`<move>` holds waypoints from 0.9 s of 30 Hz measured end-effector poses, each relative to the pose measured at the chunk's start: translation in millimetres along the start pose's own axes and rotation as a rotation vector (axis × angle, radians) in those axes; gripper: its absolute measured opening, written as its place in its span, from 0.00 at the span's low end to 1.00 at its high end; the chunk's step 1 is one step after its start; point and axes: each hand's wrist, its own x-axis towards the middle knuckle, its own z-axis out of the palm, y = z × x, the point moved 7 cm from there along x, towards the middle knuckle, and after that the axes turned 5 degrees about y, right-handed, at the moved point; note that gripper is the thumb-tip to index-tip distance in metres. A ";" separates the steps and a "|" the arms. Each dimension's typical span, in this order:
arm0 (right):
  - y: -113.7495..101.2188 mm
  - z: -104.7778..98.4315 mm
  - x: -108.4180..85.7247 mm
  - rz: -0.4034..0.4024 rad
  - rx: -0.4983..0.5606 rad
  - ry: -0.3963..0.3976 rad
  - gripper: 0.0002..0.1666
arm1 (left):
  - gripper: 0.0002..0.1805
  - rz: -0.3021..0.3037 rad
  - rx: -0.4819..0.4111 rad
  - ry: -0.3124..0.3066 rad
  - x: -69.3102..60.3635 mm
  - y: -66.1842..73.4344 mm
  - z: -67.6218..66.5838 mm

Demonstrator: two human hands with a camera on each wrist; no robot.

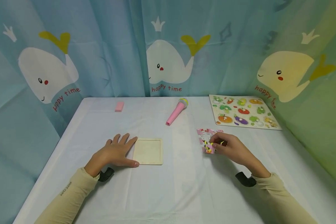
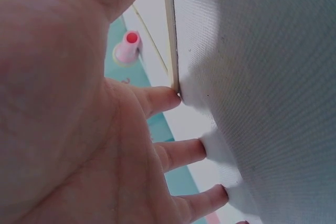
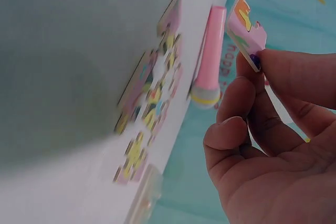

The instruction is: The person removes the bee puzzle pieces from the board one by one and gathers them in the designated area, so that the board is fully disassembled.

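Observation:
My left hand (image 1: 116, 154) lies with spread fingers at the left side of a square wooden puzzle tray (image 1: 147, 151). Its thumb and index finger touch the tray's edge, while the other fingertips rest on the cloth in the left wrist view. Between thumb and fingers, my right hand (image 1: 233, 148) pinches a pink jigsaw piece (image 3: 247, 32) with orange and yellow print, raised off the table. Below it lies a group of pink and yellow jigsaw pieces (image 1: 204, 134), spaced slightly apart; the hand covers part of them in the head view.
A pink toy microphone (image 1: 175, 112) lies behind, between the tray and the pieces. At the back right is a vegetable peg board (image 1: 242, 111); a small pink block (image 1: 119, 106) sits at the back left. A whale-print curtain (image 1: 114, 46) borders the white-covered table (image 1: 168, 193).

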 end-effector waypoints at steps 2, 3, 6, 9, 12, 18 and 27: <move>4.2 -4.5 -3.0 0.007 -0.002 0.004 0.06 | 0.61 0.001 0.001 0.002 0.4 0.3 -0.1; 6.4 -6.8 -4.3 0.008 -0.005 0.008 0.06 | 0.61 0.002 0.002 0.002 0.4 0.6 -0.5; 12.7 -14.2 -8.5 0.019 -0.017 0.029 0.05 | 0.61 0.008 -0.001 0.003 0.7 2.1 -1.5; 19.2 -20.3 -12.5 0.023 -0.036 0.050 0.05 | 0.61 0.009 -0.005 -0.001 1.0 3.4 -1.6; 26.3 -24.5 -15.5 0.039 -0.058 0.052 0.04 | 0.61 0.005 -0.008 -0.006 1.1 4.1 -0.7; 38.9 -30.8 -18.2 0.107 -0.101 0.048 0.05 | 0.61 0.001 -0.007 0.012 1.0 4.7 -0.5; 52.9 -32.0 -15.7 0.138 -0.099 0.000 0.05 | 0.62 -0.011 -0.004 0.017 0.3 0.5 -0.8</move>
